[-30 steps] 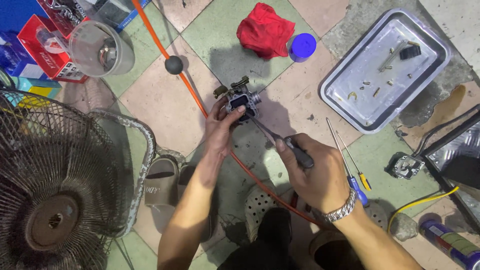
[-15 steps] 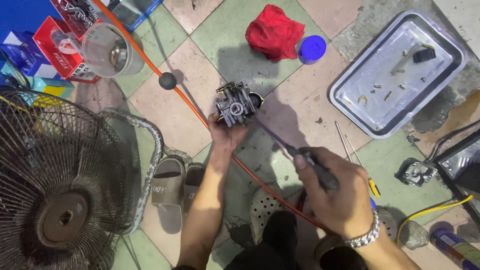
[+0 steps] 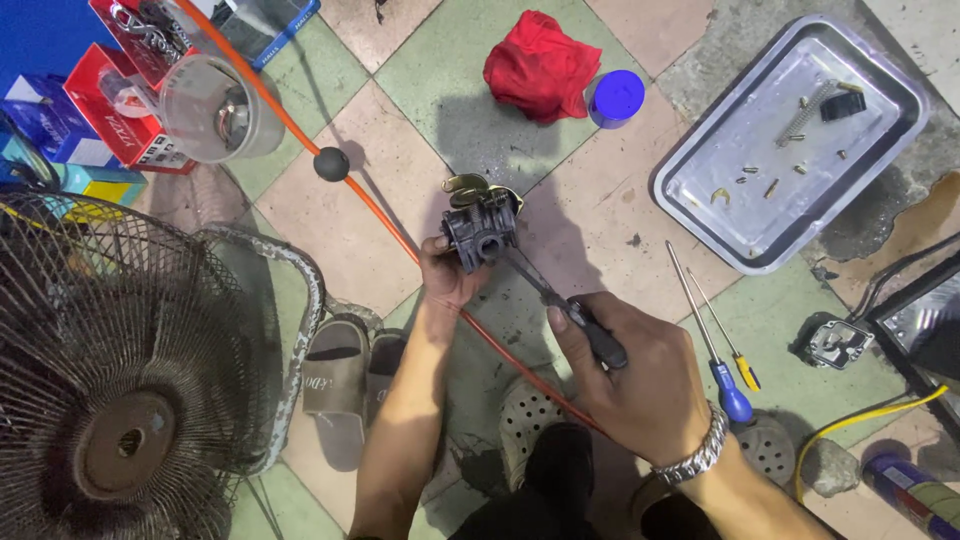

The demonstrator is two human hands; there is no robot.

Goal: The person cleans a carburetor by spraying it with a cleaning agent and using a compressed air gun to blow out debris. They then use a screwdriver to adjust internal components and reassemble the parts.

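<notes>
Seen from above a tiled floor, the left hand point(image 3: 450, 275) grips a small dark carburetor point(image 3: 480, 228) while the right hand point(image 3: 630, 375) clasps a screwdriver point(image 3: 570, 310) angled into it, apparently working 1 screw; steady alignment seems needed.

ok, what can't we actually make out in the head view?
- Screwdriver tip: hidden inside the carburetor.
- Left hand fingers: behind the carburetor.
- Small parts in the metal tray: too small to tell.
- Spray can: cut off by the bottom right edge.
- Fan: cut off at left.
</notes>
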